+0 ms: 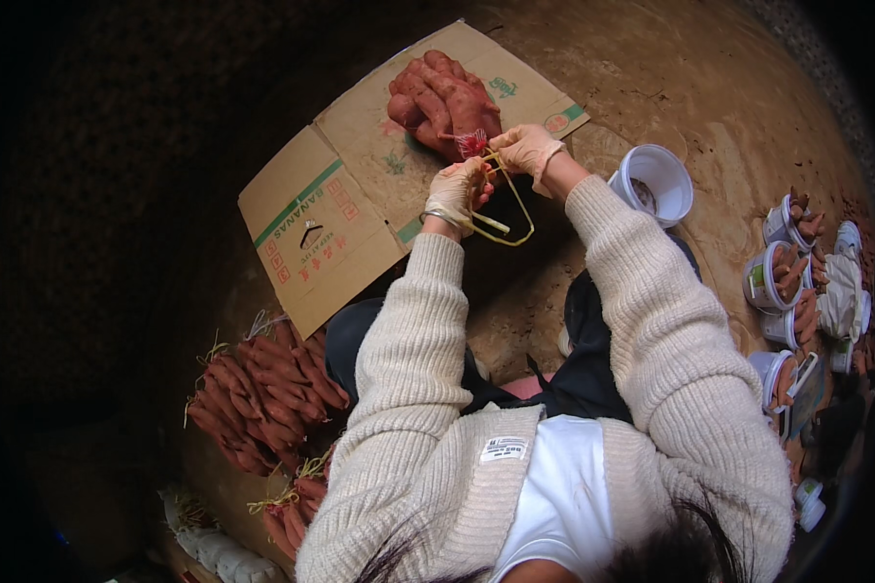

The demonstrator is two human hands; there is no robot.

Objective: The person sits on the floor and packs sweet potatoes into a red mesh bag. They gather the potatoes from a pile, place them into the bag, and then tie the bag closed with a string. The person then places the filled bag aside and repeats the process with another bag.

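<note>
A net bag of sweet potatoes (448, 95) lies on a flattened cardboard box (354, 167) in front of me. Its gathered red mesh neck (472, 143) points towards me. Both hands wear thin, pale gloves. My left hand (458, 191) pinches a yellow tie strip (523, 208) just below the neck. Close beside the neck, my right hand (526, 151) grips another part of the same strip. A long loop of the strip hangs down between my wrists, with a loose end near the left one. The fingers partly hide where the strip meets the mesh.
Right of my right forearm stands a white bucket (655, 186). Several tubs of sweet potatoes (773, 275) line the far right. By my left knee lie piled bags of sweet potatoes (262, 397), with more bundled ones (299, 510) nearer. A white wrapped roll (226, 557) rests at bottom left.
</note>
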